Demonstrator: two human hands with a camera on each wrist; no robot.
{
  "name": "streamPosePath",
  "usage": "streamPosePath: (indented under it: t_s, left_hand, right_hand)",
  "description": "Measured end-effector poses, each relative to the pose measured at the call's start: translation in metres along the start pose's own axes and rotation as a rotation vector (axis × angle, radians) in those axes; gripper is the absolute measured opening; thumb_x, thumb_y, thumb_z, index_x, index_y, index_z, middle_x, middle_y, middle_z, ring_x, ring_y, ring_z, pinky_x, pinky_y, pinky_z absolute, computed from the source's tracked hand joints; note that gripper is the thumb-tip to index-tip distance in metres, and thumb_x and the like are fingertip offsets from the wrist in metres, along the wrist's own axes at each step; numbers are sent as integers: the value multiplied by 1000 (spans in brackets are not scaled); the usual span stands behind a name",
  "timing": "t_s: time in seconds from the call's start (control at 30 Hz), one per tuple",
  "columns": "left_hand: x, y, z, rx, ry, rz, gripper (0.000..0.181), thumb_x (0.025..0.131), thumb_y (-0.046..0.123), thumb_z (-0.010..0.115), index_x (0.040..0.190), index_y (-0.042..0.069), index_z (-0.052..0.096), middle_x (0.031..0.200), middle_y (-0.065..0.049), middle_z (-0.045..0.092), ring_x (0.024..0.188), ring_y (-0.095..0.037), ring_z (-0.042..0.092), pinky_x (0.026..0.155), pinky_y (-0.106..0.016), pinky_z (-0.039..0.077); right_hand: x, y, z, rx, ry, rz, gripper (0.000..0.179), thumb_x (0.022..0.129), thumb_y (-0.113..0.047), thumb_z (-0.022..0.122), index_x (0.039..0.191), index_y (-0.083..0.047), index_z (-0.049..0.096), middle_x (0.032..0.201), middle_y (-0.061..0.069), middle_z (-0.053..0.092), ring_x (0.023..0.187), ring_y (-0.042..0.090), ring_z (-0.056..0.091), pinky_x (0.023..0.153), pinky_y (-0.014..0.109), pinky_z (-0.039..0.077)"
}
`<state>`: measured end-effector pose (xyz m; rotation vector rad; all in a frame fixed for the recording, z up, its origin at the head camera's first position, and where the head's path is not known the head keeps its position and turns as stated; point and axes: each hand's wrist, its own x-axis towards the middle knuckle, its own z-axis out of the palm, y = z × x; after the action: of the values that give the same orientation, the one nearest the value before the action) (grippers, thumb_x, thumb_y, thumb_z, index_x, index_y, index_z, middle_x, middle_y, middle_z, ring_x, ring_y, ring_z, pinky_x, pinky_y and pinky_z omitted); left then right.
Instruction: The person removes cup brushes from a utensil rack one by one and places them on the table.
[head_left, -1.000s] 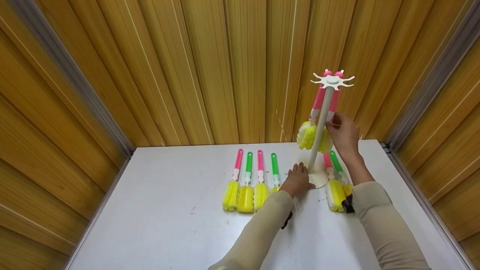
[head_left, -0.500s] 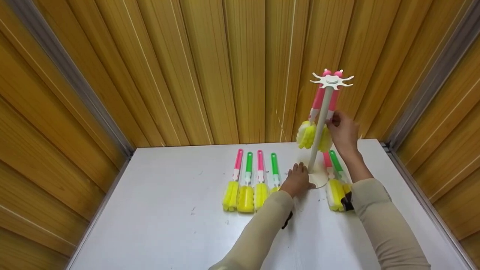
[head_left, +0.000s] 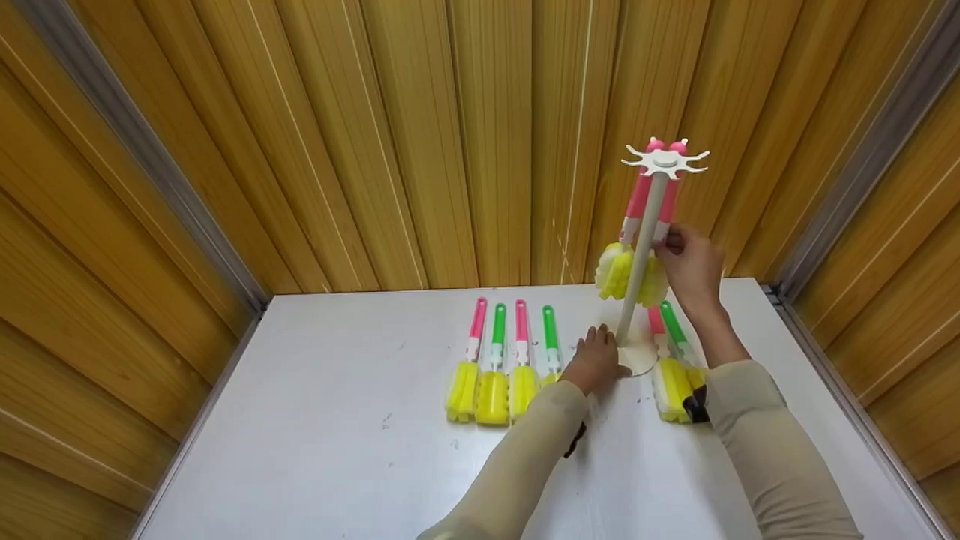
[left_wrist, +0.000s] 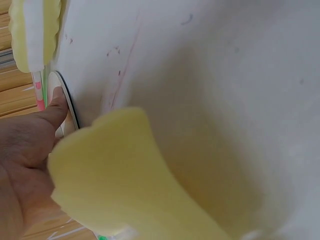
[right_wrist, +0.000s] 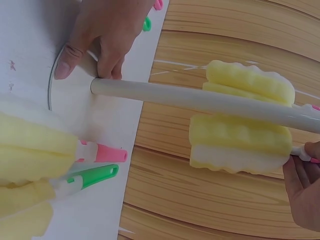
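A white stand [head_left: 643,255] with a round base and a ring of hooks [head_left: 665,163] rises at the right of the table. Two pink-handled sponge brushes hang from its far hooks, heads down: one on the left [head_left: 615,271] and one on the right [right_wrist: 240,142], partly behind the pole. My right hand [head_left: 690,266] pinches the right brush at its white neck, just above the yellow sponge. Low down, my left hand [head_left: 595,358] rests on the base with fingers spread, thumb [right_wrist: 70,62] on its top. In the left wrist view, a near sponge head [left_wrist: 120,175] hides part of that hand.
Left of the stand lie several sponge brushes [head_left: 492,397] with pink and green handles in a row; my left arm partly covers some. Two more brushes [head_left: 673,386] lie to the right under my right forearm. A wood-patterned wall [head_left: 420,150] stands behind the white table [head_left: 322,435].
Hardly anything differs. My right hand and the brush it pinches shift very slightly, while my left hand stays on the base.
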<state>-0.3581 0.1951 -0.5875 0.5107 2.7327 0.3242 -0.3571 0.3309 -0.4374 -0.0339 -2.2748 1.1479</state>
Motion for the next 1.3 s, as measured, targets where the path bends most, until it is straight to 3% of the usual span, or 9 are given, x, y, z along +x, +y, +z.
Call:
streamPosePath:
  t_s: [0.5,0.73,0.93,1.3]
  left_hand:
    - [0,2,1,-31,3,-20,82,96,52,63,161,18,28,169,7,19,155,-13,15,124,-30,18]
    - [-3,2,1,-13,4,3,81,96,53,62,161,17,29,168,6,21,156,-14,15,124,-32,19]
    - [-4,0,1,-64,-6,-9,81,95,50,63,161,19,29,169,7,20,156,-13,13,125,-32,18]
    - [-2,-1,1,22,7,13,81,96,55,58,161,16,29,169,4,21,156,-14,16,124,-31,19]
  right_hand:
    - [-3,-2,-4,-2,4,15,30,100,-16,66,125,0,68,114,21,72,107,35,70,95,53,55]
    - [-4,-3,-6,3,19,-13,31,101,-18,65,126,0,69,113,19,73,104,32,71,94,52,56]
    - [-5,-6,-9,15,8,-2,33,101,-22,64,129,-4,68,116,18,72,107,33,70,94,51,56]
    - [-5,-5,-11,9,29,-7,33,101,-17,65,131,-4,67,117,17,72,106,31,70,94,48,57]
